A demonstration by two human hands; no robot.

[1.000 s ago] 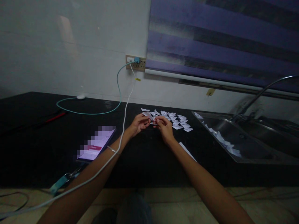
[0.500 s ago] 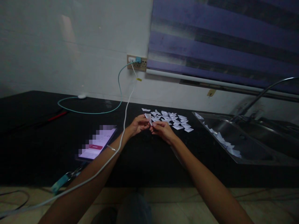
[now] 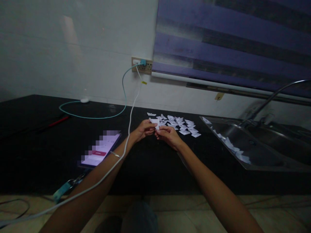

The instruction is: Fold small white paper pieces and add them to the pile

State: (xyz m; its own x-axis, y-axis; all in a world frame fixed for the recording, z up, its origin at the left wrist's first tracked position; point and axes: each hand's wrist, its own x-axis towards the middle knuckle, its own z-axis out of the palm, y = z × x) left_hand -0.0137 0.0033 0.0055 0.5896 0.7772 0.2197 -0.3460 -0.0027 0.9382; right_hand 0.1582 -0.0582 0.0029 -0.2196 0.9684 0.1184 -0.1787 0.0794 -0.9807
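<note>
A small folded piece of white paper is held up between both hands, above the dark countertop. My left hand pinches its left side, and my right hand grips its lower right corner with thumb and fingers. Just beyond my hands lies a cluster of several white folded paper boats. The fingertips partly cover the paper, so its exact fold cannot be made out.
A phone with a lit screen lies left of my left forearm. A white cable crosses over that arm from the wall socket. More folded papers line the left rim of the steel sink.
The folded paper has turned between my fingers and shows a broader, squarer face. My hands have stayed in nearly the same place.
</note>
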